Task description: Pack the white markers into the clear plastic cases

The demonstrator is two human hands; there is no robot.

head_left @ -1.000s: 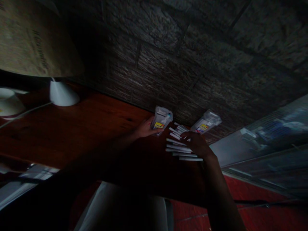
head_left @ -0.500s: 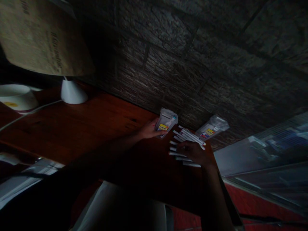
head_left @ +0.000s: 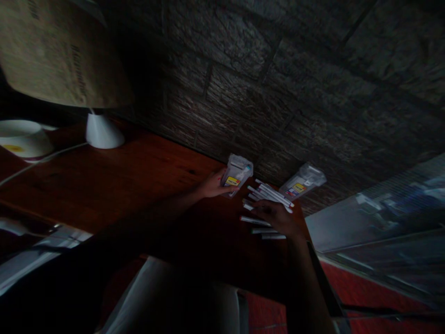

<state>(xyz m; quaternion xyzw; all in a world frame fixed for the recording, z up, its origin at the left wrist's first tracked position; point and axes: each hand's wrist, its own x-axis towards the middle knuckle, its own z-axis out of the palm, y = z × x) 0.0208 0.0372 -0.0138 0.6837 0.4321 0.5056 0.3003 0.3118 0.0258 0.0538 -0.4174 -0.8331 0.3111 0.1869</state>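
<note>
My left hand [head_left: 212,184] grips a clear plastic pack with a yellow label [head_left: 236,172], standing it against the dark stone wall at the back of the red-brown wooden table [head_left: 114,181]. My right hand [head_left: 276,217] rests curled on a spread of several white pens [head_left: 269,195] lying on the table; its fingers press on them, and I cannot tell whether one is pinched. A second clear labelled pack [head_left: 301,182] leans on the wall just right of the pens.
A white cone-shaped lamp base [head_left: 103,132] with a cable stands at the back left beside a white bowl [head_left: 21,139]. A cardboard box [head_left: 59,55] hangs over them. A glass pane [head_left: 378,232] lies to the right. Pale papers [head_left: 45,250] lie at the left edge.
My right hand has slid a little left over the pens, bunching some toward the wall. The left hand keeps its hold on the pack. The view shifted slightly.
</note>
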